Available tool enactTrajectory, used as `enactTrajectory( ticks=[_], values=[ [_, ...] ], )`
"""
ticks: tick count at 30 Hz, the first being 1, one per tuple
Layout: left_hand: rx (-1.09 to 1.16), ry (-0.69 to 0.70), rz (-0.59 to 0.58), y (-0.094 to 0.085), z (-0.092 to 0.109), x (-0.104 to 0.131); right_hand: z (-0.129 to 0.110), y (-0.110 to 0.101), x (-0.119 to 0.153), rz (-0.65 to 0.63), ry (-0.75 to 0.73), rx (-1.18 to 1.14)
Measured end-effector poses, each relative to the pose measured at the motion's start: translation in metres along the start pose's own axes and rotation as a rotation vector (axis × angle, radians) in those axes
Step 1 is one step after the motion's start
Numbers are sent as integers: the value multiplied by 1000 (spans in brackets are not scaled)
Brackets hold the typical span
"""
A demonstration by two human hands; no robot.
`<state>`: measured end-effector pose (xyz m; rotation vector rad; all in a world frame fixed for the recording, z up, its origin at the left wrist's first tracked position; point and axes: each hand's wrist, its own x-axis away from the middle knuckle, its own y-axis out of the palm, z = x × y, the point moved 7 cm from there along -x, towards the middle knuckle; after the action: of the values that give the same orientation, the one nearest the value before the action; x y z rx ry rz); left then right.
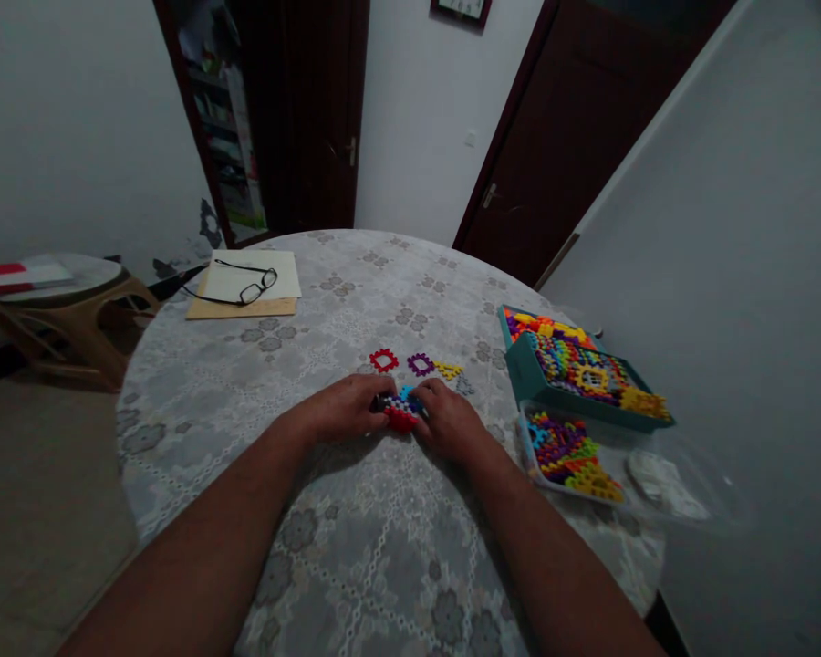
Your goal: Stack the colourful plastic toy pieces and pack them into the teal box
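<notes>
Between my two hands, low over the middle of the table, is a small cluster of joined plastic building pieces point(401, 418) in red, white and blue. From the left, my left hand point(352, 406) grips its side with curled fingers. On the opposite side my right hand point(448, 418) pinches it, with a light blue bit showing by the fingertips. Parts of the cluster are hidden behind the fingers. Just beyond my hands lie a red toothed frame piece point(384, 353), a purple toothed frame piece point(420, 357) and a yellow triangular piece point(448, 370).
At the right stand a teal box point(530, 370) and a clear plastic tub point(528, 447), both full of colourful pieces. The tub's clear lid point(708, 474) lies beside it with a white packet point(663, 482). Black glasses point(252, 293) rest on papers point(287, 269) at the far left.
</notes>
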<state>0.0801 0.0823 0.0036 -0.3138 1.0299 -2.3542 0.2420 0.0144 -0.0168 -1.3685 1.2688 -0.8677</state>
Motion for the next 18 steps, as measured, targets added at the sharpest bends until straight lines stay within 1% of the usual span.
enactTrajectory(
  ticks=[2, 7, 10, 12, 14, 18],
  values=[
    [-31, -4, 14, 1, -2, -2, 5, 1, -2, 44, -6, -27],
    [-42, -9, 23, 2, -2, -5, 26, 0, -7, 223, 28, -109],
    [-43, -27, 23, 1, -4, -5, 31, -5, -5, 311, 33, -159],
    [-36, -43, 25, 1, -6, -5, 28, -8, -3, 347, 20, -197],
    [-30, -56, 32, 0, -8, -5, 20, -10, -2, 351, -17, -250],
    [-71, -92, 49, 0, -11, -5, 4, -10, -1, 298, -71, -338]
  ],
)
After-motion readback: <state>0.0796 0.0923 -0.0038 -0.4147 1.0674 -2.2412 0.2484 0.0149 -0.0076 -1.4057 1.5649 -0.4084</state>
